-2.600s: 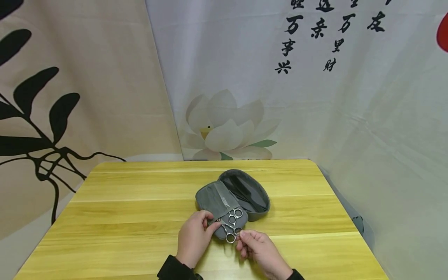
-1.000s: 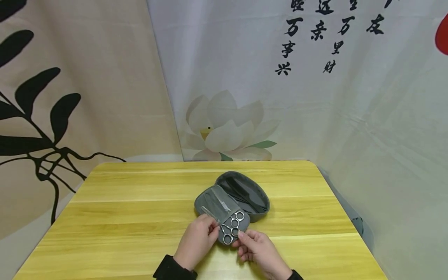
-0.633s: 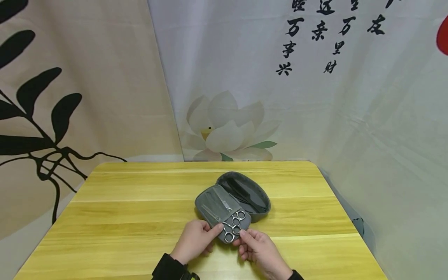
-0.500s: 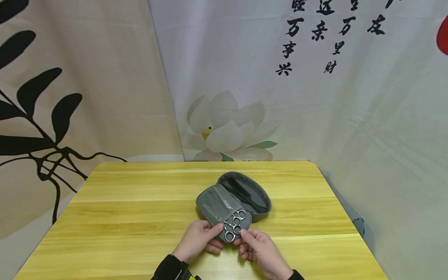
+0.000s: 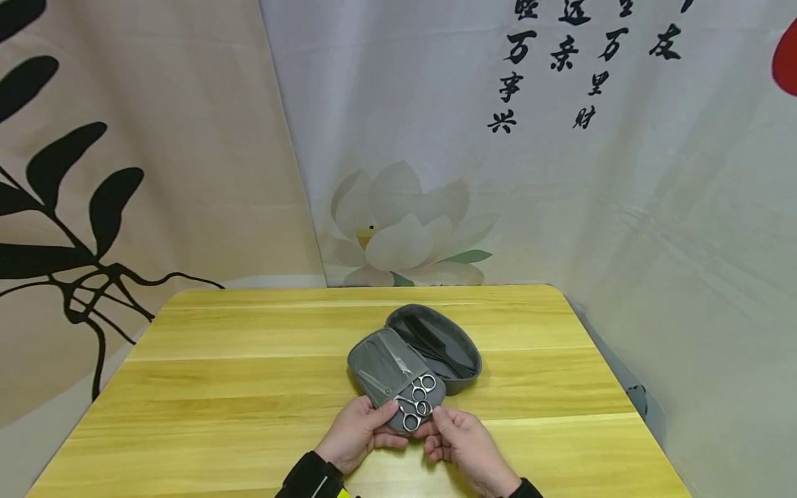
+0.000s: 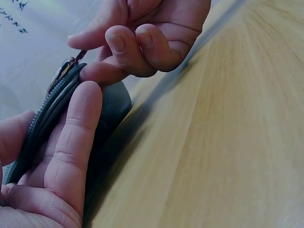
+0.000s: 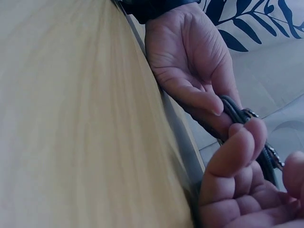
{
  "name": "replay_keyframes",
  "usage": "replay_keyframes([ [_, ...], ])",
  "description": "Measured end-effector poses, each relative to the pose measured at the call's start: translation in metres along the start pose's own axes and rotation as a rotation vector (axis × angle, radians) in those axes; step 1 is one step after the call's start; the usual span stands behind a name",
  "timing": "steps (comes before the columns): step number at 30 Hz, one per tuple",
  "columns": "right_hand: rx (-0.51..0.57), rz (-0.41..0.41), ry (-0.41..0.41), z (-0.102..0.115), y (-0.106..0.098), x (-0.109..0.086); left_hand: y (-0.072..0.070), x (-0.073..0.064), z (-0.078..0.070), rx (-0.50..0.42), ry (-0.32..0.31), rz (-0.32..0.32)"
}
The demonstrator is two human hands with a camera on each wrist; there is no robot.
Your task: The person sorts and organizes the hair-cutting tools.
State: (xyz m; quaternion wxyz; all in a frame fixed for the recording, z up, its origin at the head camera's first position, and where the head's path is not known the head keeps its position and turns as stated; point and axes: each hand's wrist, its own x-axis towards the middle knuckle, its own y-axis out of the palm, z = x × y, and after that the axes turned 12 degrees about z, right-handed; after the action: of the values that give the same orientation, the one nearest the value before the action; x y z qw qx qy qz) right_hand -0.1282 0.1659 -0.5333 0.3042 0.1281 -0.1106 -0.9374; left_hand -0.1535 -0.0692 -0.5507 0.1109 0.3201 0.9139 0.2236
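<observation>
An unzipped grey case [image 5: 373, 360] lies spread on the table in the head view. Two pairs of silver scissors [image 5: 411, 422] sit in the see-through pocket of its near half, finger rings sticking out. My left hand [image 5: 358, 432] grips the near half's lower left edge, thumb on top and fingers underneath, as the left wrist view also shows with the zipped rim [image 6: 47, 111]. With thumb and forefinger at the lower right corner, my right hand [image 5: 463, 443] pinches the outer end of the nearer scissors' handle. Its other fingers are curled. The scissors' blades are hard to make out.
The case's deeper far half [image 5: 470, 346] stands behind and to the right, with a black comb [image 5: 426, 335] inside. A wooden table [image 5: 218, 387] spreads around the case. Printed cloth [image 5: 535, 207] hangs behind the table.
My left hand has left the pocket's edge and shifted to the case's lower rim, its fingers now under it. My right hand has stayed at the scissors' rings, its thumb slightly further right.
</observation>
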Motion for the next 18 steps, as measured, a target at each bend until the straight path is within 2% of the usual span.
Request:
replay_keyframes([
  [7, 0.001, 0.012, -0.002, -0.0033, -0.0013, -0.0006, -0.0011, -0.0005, -0.0004, -0.017, 0.009, 0.018],
  [18, 0.093, 0.044, -0.019, -0.0051, -0.0048, 0.0004, -0.0034, -0.0008, 0.0002, -0.022, 0.007, 0.038],
])
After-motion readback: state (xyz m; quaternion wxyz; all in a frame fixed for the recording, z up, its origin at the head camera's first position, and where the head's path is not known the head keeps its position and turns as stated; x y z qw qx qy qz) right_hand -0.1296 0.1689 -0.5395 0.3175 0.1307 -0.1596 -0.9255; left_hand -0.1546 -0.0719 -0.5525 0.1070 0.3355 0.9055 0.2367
